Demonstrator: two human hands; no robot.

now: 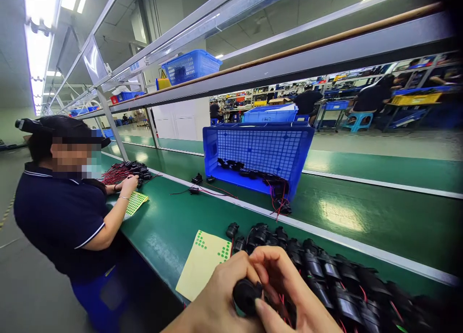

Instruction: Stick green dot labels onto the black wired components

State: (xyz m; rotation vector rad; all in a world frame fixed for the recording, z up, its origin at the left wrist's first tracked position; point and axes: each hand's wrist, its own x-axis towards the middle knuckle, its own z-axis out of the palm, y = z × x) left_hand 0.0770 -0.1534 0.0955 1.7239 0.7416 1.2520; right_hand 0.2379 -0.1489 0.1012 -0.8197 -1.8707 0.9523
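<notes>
— How is the light?
— Bright and even — ceiling tubes [38,48] at the upper left are blown out to white, and the green bench top [336,212] at centre right carries soft pale reflections of them.
— Any distortion?
— Strong wide-angle bending: the shelf rails [289,62] fan out across the top, and the right corners darken.
— Sharpness?
— The middle is crisp; the hands at the bottom edge look slightly soft, and the far background is small and hazy.
</notes>
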